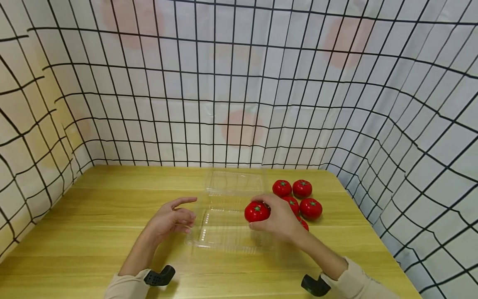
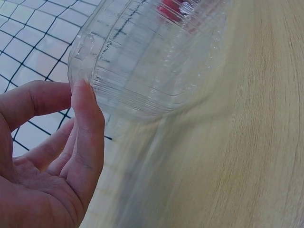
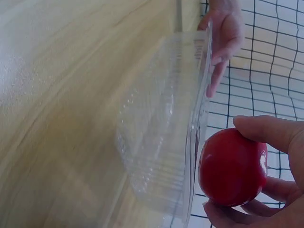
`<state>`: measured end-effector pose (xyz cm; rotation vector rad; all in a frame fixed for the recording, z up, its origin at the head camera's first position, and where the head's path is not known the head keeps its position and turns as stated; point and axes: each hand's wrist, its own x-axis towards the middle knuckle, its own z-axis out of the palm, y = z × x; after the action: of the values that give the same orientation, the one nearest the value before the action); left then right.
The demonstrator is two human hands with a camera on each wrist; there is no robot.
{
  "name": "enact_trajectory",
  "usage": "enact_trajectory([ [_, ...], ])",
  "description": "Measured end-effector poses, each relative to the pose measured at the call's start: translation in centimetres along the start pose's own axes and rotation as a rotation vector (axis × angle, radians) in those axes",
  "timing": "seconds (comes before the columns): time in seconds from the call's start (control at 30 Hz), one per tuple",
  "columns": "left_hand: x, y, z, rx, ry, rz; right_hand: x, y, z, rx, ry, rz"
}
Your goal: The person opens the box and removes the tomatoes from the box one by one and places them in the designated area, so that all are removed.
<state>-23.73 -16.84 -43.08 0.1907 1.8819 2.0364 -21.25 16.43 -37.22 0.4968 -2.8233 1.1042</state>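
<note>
A clear plastic clamshell container [image 1: 228, 226] lies opened out on the table, its lid [image 1: 235, 182] folded toward the back. My right hand [image 1: 278, 216] grips a red tomato [image 1: 257, 211] between thumb and fingers, over the right side of the container's base. In the right wrist view, the held tomato [image 3: 232, 167] is close beside the container's rim [image 3: 192, 142]. At the container's left edge is my left hand [image 1: 169, 220], its fingers loosely bent. One fingertip overlaps the container's corner in the left wrist view, with no grip on it showing.
Several more red tomatoes [image 1: 310, 209] sit together to the right of the container, some partly hidden behind my right hand. The wooden table [image 1: 93, 216] meets white walls [image 1: 179, 104] with a black grid at the back and sides.
</note>
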Motion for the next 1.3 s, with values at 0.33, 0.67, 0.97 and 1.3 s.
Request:
enact_trajectory([
  [0.33,0.1,0.0,0.0,-0.004,-0.001,0.001,0.0,0.9,-1.7,-0.045,0.023,0.002],
  [0.67,0.1,0.0,-0.1,-0.015,-0.002,0.001,-0.4,2.4,-3.6,-0.07,0.054,0.05],
  [0.97,0.2,0.0,0.0,-0.013,0.002,-0.002,-1.3,4.5,-5.1,-0.102,0.074,0.094],
  [1.3,0.1,0.1,0.0,-0.007,0.016,-0.006,-2.4,6.6,-6.7,-0.098,0.094,0.142],
])
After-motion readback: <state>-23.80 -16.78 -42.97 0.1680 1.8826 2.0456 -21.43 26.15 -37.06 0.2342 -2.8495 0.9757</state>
